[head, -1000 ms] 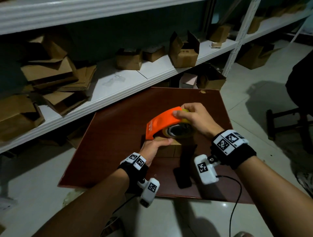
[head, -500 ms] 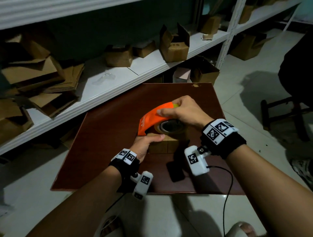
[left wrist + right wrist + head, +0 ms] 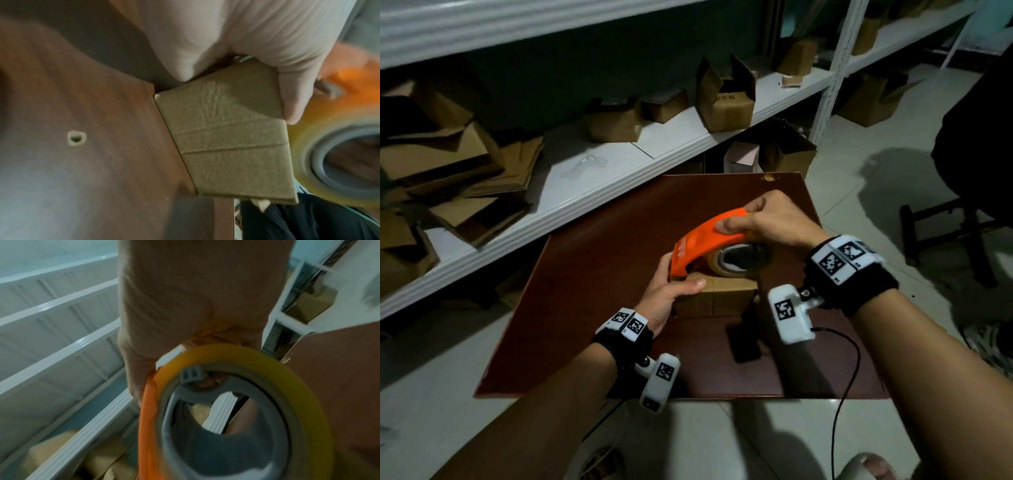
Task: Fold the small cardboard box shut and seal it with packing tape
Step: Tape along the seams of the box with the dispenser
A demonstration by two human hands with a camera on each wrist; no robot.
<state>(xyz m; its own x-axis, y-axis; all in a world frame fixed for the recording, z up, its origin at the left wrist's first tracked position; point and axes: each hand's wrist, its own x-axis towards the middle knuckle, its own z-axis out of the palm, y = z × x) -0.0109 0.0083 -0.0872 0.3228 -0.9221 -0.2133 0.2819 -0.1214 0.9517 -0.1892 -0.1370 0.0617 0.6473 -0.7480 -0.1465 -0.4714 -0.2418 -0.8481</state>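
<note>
On a dark wooden board (image 3: 592, 274) set before white shelves (image 3: 619, 161) of cardboard, we work on the small cardboard box (image 3: 717, 296), which sits near the board's middle with its flaps folded down. We judge the box light and thin-walled, its faces already creased, so it will slide or dent under a hard push; the sound place to take it is across the side and top edge, where the walls meet and stiffen each other. Our left hand (image 3: 669, 296) does just that, thumb curled over the top edge and fingers round the far end, holding the box down. Above it, our right hand (image 3: 770, 221) wraps its fingers over the orange tape dispenser (image 3: 705, 240), whose front lip rests at the box's left end. The yellowish tape roll (image 3: 242, 363) looks smooth and rigid on its grey hub. Whether any tape has stuck yet, we cannot tell.
</note>
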